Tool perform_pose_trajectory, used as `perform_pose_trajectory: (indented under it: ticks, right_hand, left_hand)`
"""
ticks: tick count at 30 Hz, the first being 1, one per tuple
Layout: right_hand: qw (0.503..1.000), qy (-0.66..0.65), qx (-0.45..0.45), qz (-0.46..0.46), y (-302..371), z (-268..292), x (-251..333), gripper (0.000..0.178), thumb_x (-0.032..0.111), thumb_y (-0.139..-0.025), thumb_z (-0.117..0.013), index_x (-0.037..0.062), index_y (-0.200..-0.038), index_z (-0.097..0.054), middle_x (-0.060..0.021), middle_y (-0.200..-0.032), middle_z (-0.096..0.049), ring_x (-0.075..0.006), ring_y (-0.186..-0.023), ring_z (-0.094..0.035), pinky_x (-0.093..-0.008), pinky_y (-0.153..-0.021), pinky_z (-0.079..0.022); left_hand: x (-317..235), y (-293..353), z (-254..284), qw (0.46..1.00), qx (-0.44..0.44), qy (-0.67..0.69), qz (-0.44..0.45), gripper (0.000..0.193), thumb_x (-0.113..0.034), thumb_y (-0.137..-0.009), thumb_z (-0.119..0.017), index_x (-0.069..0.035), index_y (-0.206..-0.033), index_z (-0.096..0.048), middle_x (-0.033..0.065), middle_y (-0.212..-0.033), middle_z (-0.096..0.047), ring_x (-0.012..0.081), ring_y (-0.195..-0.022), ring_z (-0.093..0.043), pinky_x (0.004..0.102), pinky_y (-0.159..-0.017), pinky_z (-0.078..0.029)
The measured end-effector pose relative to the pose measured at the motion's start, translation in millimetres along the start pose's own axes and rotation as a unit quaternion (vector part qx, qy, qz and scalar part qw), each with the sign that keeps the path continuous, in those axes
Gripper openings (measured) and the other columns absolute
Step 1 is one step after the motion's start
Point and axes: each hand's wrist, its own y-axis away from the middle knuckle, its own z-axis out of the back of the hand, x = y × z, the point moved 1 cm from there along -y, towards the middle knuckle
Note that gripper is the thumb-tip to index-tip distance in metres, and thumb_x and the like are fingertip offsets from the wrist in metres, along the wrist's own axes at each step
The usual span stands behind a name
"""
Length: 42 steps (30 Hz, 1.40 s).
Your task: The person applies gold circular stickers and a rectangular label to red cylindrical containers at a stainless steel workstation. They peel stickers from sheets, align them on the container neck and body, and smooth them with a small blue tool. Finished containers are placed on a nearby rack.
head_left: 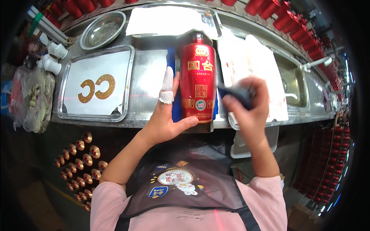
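Observation:
A red bottle [198,79] with gold print lies in a dark cradle, its neck pointing away from me. My left hand [163,111] rests along its left side, fingers stretched out and thumb against the base end. White knitted covers [167,86] sit on part of that hand's fingers. At the bottle's right side, my right hand [250,104] is closed around a dark grey, rounded tool [239,95] with a thin edge toward the bottle. Motion blurs the tool, so its exact kind is unclear, and I cannot tell whether it touches the bottle.
On the left, a clear tray [129,82] holds a white sheet with two gold C-shaped pieces [105,86]. Behind it stands a metal bowl [103,30]. White sheets [252,69] lie right of the bottle, beside a sink [295,86]. Red bottles [287,21] line the back.

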Motion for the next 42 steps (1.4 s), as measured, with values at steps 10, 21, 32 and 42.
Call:
perform_pose_trajectory:
  ticks: [10,21,32,42]
  right_hand:
    - [0.95,0.177,0.038,0.255,-145,-37,47,0.025,0.0,-0.084,-0.076,0.0012,-0.108,-0.068,-0.0108,-0.093,-0.071,-0.0148,-0.086,-0.068,-0.0279,-0.078,-0.054]
    - [0.912,0.258,0.039,0.318,-149,-61,72,0.016,0.004,-0.085,-0.073,0.0043,-0.099,-0.066,-0.0144,-0.086,-0.068,-0.0308,-0.08,-0.069,-0.0375,-0.073,-0.056]
    - [0.987,0.001,-0.106,0.119,-94,-30,5,0.026,0.011,-0.087,-0.079,0.0034,-0.109,-0.067,-0.0052,-0.091,-0.07,-0.0113,-0.081,-0.066,-0.025,-0.072,-0.054]
    - [0.939,0.145,0.008,0.31,-90,-34,10,0.024,-0.001,-0.081,-0.079,0.0053,-0.102,-0.069,-0.0073,-0.091,-0.07,-0.0182,-0.078,-0.066,-0.0304,-0.072,-0.052]
  left_hand:
    - [4,3,-9,0.996,-0.053,0.071,-0.002,0.119,-0.045,-0.083,-0.08,-0.003,-0.162,-0.002,0.0246,-0.168,-0.004,0.0408,-0.155,-0.011,0.0537,-0.123,-0.005]
    - [6,4,-10,0.999,-0.051,0.016,0.002,0.118,-0.046,-0.082,-0.079,-0.003,-0.162,-0.003,0.024,-0.168,-0.003,0.0409,-0.153,-0.016,0.056,-0.123,-0.005]
    - [-1,-11,-15,0.954,-0.146,0.255,0.056,0.096,-0.019,-0.094,-0.073,0.002,-0.161,-0.007,0.0285,-0.156,-0.038,0.0299,-0.145,-0.04,0.0375,-0.119,-0.03]
    - [3,-8,-13,0.925,-0.13,0.349,0.072,0.086,-0.002,-0.097,-0.063,-0.002,-0.162,-0.007,0.0241,-0.16,-0.033,0.0244,-0.147,-0.036,0.0339,-0.116,-0.035]
